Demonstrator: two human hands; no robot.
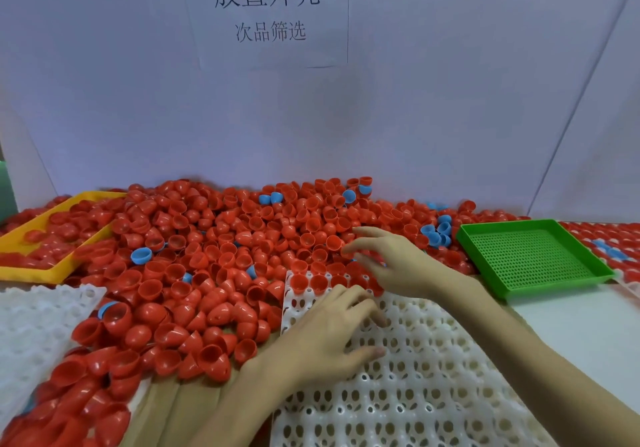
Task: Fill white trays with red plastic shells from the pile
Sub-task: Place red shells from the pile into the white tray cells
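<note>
Head view looks down on a counter (571,318) heaped with a wide pile of red plastic shells (214,249), with a few blue shells (141,255) scattered among them. In front of the person lies a white tray (415,370) with rows of round pockets; only its far row holds red shells (313,282), set with their open mouths up, and the pockets nearer the person show bare white. The left hand (332,335) rests palm down on the tray's near-left part, its fingers (360,302) lying relaxed and slightly apart across the pockets, thumb stretched out along the tray; it grips nothing. The right hand (391,263) hovers over the tray's far edge where the tray meets the pile, fingers spread and loosely bent toward the shells; whether the fingertips pinch a shell cannot be told, since the palm hides them. A second white tray (38,325) lies at the left, partly buried under red shells. A yellow tray (52,238) sits at the far left with red shells in it, and a green perforated tray (533,259) sits at the right, just beside the pile. Behind stands a white board with a paper sign (265,10) bearing printed characters.
</note>
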